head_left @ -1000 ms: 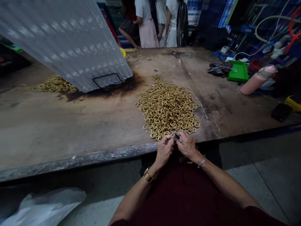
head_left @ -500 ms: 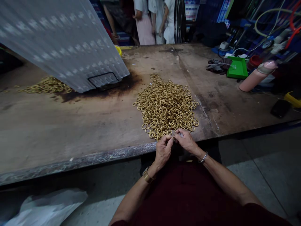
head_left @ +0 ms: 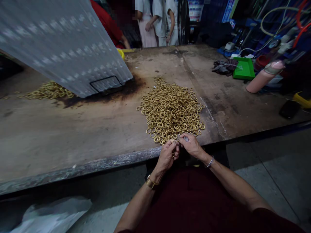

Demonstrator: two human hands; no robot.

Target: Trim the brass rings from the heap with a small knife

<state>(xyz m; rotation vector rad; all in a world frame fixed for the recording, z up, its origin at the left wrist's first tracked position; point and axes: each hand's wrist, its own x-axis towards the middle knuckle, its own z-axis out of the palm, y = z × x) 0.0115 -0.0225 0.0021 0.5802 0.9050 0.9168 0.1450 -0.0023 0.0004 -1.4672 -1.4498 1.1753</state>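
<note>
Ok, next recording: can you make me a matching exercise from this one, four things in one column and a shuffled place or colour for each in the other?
Things:
1. ring pile
2. tray
3. bottle
4. watch

Places and colours:
A. pink
B. on the left wrist
C. green
D. on the bench, just beyond the left hand and right hand

Right pairs: 1-D, 2-C, 3-A, 4-B.

One head-worn camera looks forward and down across the workbench (head_left: 97,129) from its near side.
</note>
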